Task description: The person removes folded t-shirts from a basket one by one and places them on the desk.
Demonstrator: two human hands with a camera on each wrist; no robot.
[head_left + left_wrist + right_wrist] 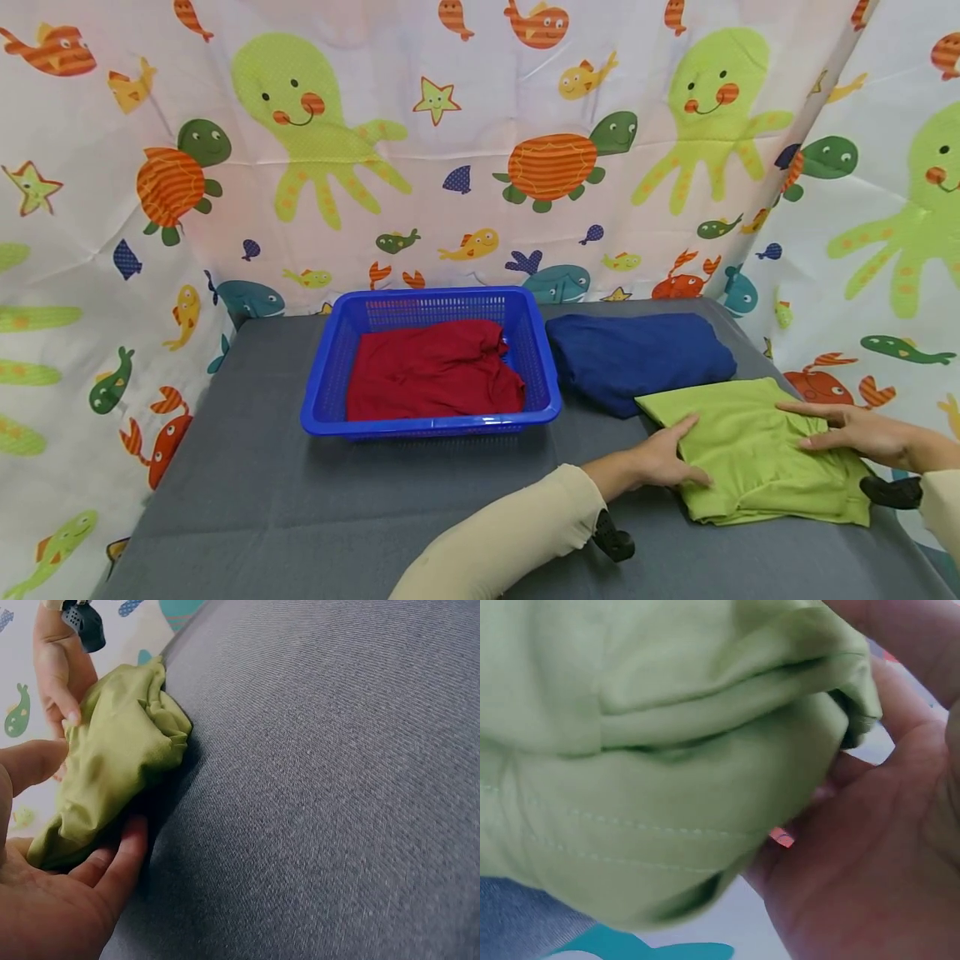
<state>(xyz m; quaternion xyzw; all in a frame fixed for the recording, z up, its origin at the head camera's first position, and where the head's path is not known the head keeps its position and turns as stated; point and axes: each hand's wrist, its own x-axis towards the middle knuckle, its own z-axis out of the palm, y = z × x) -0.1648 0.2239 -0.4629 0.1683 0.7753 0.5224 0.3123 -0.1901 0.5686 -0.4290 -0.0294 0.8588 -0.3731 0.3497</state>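
A folded lime-green garment (750, 454) lies at the right end of the grey surface. At its left edge my left hand (662, 458) holds it; in the left wrist view the fingers (124, 862) reach under the cloth and the thumb is on the upper side. My right hand (862, 433) grips the garment's right side. Up close in the right wrist view, the green cloth (667, 787) shows folded layers and a double-stitched hem, with part of the right hand's fingers hidden behind it.
A folded navy-blue cloth (637, 354) lies just behind the green garment. Left of it stands a blue plastic basket (431, 427) with a folded red cloth (435, 371) inside. A sea-animal printed curtain (465, 208) encloses the grey-covered table (337, 508) at the back and sides.
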